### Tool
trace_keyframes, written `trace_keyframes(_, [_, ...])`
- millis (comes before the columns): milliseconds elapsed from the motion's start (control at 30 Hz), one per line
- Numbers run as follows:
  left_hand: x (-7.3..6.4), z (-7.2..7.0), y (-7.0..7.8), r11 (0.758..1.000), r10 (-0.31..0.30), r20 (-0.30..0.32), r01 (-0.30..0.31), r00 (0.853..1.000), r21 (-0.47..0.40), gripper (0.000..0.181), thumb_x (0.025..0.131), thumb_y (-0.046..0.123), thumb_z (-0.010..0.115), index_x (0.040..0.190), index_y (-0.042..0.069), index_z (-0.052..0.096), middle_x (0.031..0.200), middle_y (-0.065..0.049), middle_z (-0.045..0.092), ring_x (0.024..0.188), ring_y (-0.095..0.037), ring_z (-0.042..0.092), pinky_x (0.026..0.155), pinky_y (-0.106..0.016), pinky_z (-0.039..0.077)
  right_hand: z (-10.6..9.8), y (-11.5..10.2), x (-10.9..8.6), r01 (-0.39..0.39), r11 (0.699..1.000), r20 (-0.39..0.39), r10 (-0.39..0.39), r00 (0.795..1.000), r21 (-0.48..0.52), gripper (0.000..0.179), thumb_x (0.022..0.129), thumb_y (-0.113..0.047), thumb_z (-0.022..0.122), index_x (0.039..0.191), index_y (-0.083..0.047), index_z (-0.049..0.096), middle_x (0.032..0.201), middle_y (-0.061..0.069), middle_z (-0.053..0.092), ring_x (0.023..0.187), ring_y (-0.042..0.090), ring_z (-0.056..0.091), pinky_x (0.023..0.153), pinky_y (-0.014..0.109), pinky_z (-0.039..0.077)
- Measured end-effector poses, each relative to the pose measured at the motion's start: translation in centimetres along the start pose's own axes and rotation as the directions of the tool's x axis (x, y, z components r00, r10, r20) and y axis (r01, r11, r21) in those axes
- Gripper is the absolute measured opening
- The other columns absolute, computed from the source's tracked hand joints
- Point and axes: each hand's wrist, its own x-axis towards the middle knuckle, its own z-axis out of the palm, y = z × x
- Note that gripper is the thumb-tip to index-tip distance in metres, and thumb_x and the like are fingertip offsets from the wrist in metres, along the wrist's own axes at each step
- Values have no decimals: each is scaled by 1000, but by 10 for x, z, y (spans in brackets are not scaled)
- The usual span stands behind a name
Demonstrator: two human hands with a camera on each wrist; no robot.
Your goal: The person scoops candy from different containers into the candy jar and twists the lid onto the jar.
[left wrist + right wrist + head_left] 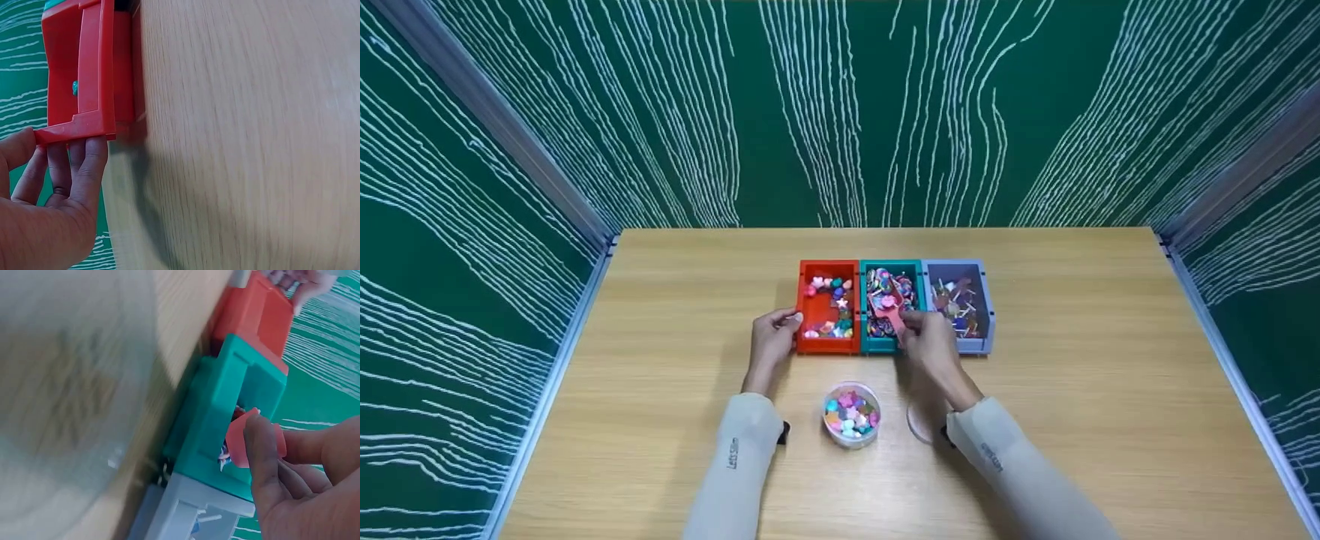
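Note:
My left hand [771, 343] pinches the left wall of the red bin [829, 346], thumb over the edge and fingers against the outside in the left wrist view. Colourful beads and charms [840, 286] lie along the red bin's sides. In my right hand [936, 349] a small pink scoop [894, 321] is pinched by its handle between thumb and fingers. Its bowl, with a pink flower-like piece in it, is over the teal bin [891, 265], which holds many multicoloured striped pieces. In the right wrist view the scoop's handle [239, 441] shows, while its bowl is hidden.
A grey bin [975, 346] with small mixed pieces adjoins the teal one on the right. Nearer me stands a clear round tub [852, 442] full of colourful charms. A clear round lid [919, 424] lies under my right forearm. Green panels surround the wooden table [682, 300].

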Motion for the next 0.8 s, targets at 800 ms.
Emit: trace_keyframes(800, [1, 0, -3, 1000, 20, -3, -20, 1000, 14, 26, 102, 5, 67, 125, -7, 74, 92, -9, 67, 76, -13, 57, 60, -19, 50, 3, 3, 14, -237, 931, 108, 215, 971, 279, 38, 99, 13, 58, 136, 13, 62, 125, 35, 68, 68, 10, 70, 65, 24, 62])
